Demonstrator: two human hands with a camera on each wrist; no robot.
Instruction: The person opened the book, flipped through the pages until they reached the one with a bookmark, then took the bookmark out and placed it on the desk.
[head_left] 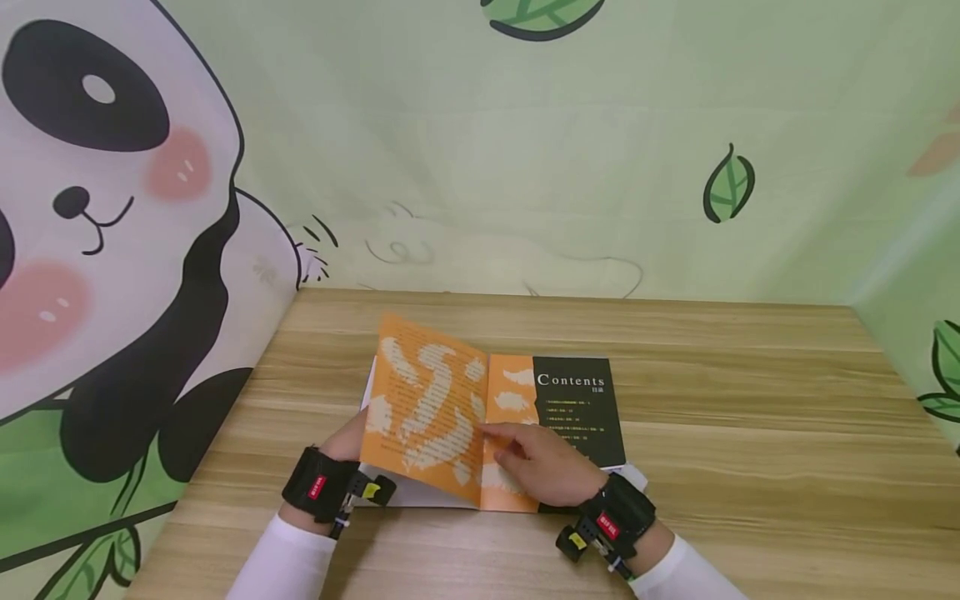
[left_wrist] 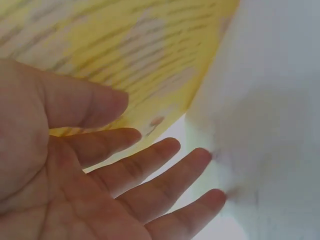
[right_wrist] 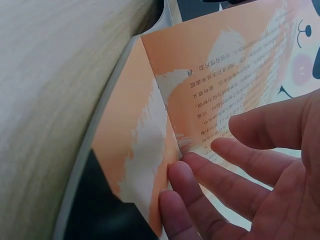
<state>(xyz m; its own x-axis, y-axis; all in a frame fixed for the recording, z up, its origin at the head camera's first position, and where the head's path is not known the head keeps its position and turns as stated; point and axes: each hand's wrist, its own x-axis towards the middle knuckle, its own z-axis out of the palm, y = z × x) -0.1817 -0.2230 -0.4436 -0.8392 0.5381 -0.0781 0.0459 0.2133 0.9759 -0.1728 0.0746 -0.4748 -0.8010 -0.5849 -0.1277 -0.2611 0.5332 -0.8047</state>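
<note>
An open book point(head_left: 581, 417) lies on the table, its right page black with the heading "Contents" and an orange strip beside the fold. One orange leaf point(head_left: 427, 408), blotched with white and printed with text, stands lifted on the left. Behind that leaf is my left hand point(head_left: 347, 440), mostly hidden in the head view. In the left wrist view its fingers are spread and fairly straight, tips right at a white page point(left_wrist: 280, 125), thumb close by the leaf's underside. With loosely bent fingers, my right hand point(head_left: 551, 467) touches the inner fold, grasping nothing.
The wood-grain table point(head_left: 750, 417) runs back to a pale green backdrop point(head_left: 637, 167) with printed leaves. A large panda print point(head_left: 135, 208) covers the cloth at the left. Both wrists wear black straps point(head_left: 321, 485) carrying small cameras.
</note>
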